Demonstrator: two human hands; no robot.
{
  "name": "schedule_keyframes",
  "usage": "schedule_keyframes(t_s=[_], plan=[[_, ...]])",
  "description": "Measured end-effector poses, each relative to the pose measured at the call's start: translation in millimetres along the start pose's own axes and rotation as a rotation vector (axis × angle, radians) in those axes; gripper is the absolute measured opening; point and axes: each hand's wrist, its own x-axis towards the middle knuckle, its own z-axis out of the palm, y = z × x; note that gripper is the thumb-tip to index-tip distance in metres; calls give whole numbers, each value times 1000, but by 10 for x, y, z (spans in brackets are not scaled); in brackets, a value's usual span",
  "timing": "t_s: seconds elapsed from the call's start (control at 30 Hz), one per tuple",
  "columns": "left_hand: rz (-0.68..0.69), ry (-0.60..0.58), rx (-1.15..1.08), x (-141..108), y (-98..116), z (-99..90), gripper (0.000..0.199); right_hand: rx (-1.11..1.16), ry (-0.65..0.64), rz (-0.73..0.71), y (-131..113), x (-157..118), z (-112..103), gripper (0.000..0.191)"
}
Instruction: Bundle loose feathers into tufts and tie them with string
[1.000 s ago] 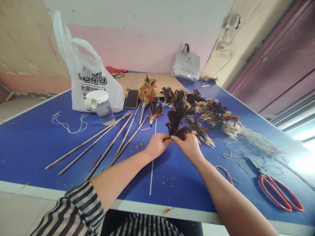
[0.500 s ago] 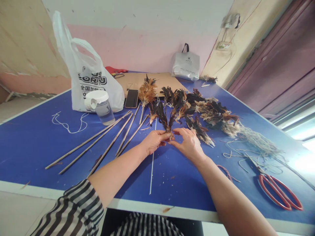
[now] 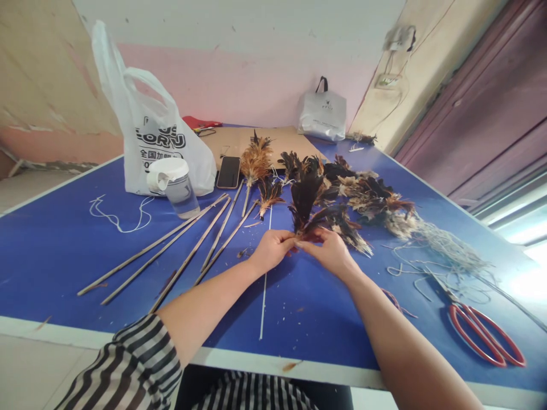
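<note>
From the head view, pinching a bunch of dark feathers [image 3: 305, 196] by its base above the blue table [image 3: 316, 319], with left hand [image 3: 272, 250] and right hand [image 3: 329, 253] nearly touching. Closing left thumb and fingers around the quill ends; pressing right thumb and curled fingers against the same base, leaving little gap. Pointing the plumes away from the body, in front of a pile of feathers [image 3: 376, 196]. Wearing a striped sleeve [image 3: 147, 353] on the left arm. Facing wooden sticks [image 3: 191, 254] on the left, near a lidded jug [image 3: 180, 191] and a white plastic bag [image 3: 143, 134]; farther back, a phone [image 3: 229, 172] beside a tawny feather bundle [image 3: 256, 159]. Having red-handled scissors [image 3: 467, 319] lying at right, just beside tangled string [image 3: 453, 245].
</note>
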Motion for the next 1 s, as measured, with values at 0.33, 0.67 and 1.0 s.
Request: schedule_keyframes(t_s=[0.33,0.67,1.0], plan=[[141,-28,239,-45,-21,2,30,176,83,107,-39,-12,21,22],[191,8,263,-47,-30,12,25,100,178,102,-96,-24,50,21],[-45,69,-153,-19,-46,91,24,44,150,104,-74,-20,73,25]])
